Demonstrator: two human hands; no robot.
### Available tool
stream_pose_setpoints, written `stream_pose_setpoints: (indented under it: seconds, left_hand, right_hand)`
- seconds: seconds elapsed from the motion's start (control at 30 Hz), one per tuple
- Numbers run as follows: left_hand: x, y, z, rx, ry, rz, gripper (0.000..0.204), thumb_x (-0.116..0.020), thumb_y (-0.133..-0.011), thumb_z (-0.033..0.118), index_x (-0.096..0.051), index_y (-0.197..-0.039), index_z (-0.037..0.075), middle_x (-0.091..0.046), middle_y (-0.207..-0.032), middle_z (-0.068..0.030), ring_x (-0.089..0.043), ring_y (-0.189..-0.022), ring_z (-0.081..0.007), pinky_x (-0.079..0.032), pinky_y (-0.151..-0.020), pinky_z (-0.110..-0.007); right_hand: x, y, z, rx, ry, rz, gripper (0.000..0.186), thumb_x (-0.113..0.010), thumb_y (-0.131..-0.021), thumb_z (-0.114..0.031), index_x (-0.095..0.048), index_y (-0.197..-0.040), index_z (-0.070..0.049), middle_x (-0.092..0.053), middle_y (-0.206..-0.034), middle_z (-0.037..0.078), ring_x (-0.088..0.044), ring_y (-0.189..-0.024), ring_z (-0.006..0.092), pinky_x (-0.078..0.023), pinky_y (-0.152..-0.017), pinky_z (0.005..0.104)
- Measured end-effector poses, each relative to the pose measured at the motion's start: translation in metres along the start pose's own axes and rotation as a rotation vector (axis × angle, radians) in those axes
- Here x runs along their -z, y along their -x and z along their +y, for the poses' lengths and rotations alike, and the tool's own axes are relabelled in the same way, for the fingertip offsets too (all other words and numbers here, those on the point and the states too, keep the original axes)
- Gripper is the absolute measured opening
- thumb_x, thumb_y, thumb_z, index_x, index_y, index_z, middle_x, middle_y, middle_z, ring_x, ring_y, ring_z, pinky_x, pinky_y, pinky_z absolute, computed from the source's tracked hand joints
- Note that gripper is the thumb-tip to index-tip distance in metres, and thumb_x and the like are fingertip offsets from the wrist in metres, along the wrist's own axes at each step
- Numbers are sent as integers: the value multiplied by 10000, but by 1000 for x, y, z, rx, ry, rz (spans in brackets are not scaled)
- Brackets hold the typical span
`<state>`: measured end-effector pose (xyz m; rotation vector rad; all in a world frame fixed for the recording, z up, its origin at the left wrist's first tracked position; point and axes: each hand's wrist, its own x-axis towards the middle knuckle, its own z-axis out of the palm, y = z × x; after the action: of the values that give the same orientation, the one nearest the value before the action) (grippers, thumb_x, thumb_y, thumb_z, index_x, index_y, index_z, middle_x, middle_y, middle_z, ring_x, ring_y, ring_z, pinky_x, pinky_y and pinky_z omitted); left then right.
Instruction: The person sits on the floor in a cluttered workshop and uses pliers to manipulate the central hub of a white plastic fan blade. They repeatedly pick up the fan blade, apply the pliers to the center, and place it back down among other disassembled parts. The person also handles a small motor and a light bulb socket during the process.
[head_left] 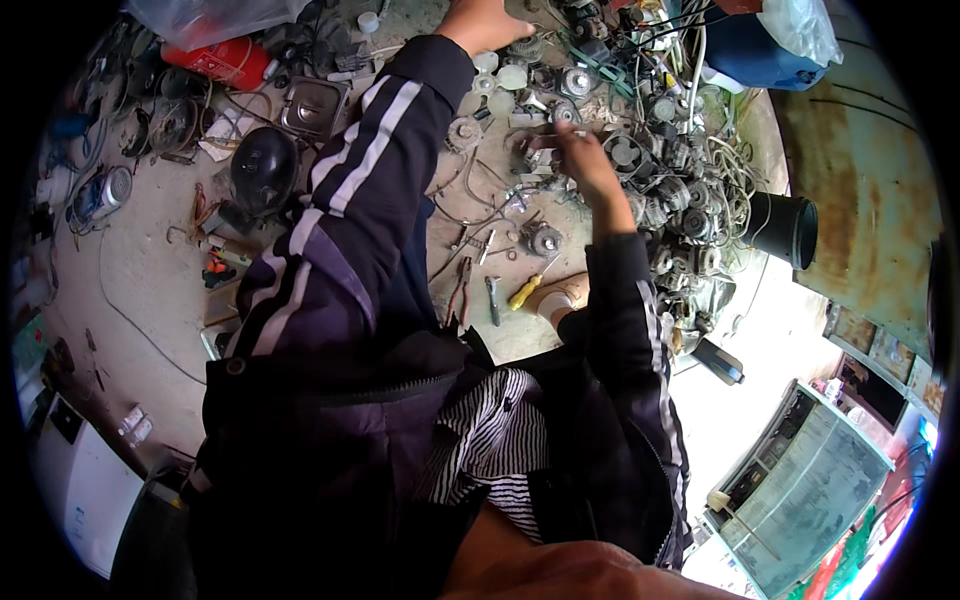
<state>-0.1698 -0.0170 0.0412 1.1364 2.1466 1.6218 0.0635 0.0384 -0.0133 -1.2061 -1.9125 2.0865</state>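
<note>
I lean over a concrete floor [150,290] strewn with small motors and parts. My left hand [482,22] reaches far forward to the top edge of the view, among white round caps [510,76] and wires; what it touches is hidden. My right hand [583,160] is closed on a small metal part [545,150] over the heap of small fan motors [680,200]. A yellow-handled screwdriver [528,290], pliers [458,295] and a loose round motor [545,240] lie on the floor between my arms.
A black dome-shaped cover [262,170], a square metal tray [314,105] and a red canister [222,62] lie to the left. A black cylinder [785,230] lies right of the heap, with a blue container [755,50] beyond. White cables [700,60] tangle through the pile.
</note>
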Motion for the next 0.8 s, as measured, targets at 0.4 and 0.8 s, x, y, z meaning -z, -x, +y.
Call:
stream_pose_setpoints:
  seconds: [0.4, 0.8]
  left_hand:
    - [7, -7, 43, 410, 613, 97, 457, -557, -867, 123, -452, -1296, 3, -510, -1237, -156, -490, -1114, -179, -484, -772, -251]
    - [17, -6, 34, 527, 1020, 104, 335, -572, -859, 120, -507, -1180, 47, -542, -903, 26, -486, -766, -59, -388, -690, -206]
  right_hand:
    - [-24, -229, 231, -106, 664, 524, 322, -515, -830, -257, -654, -917, 20, -650, -945, 250, -615, -949, 394, -483, -818, 464]
    - [-49, -244, 167, -115, 299, 683, 428, -724, -676, -364, -693, -861, 21, -682, -842, 206, -663, -855, 347, -499, -784, 394]
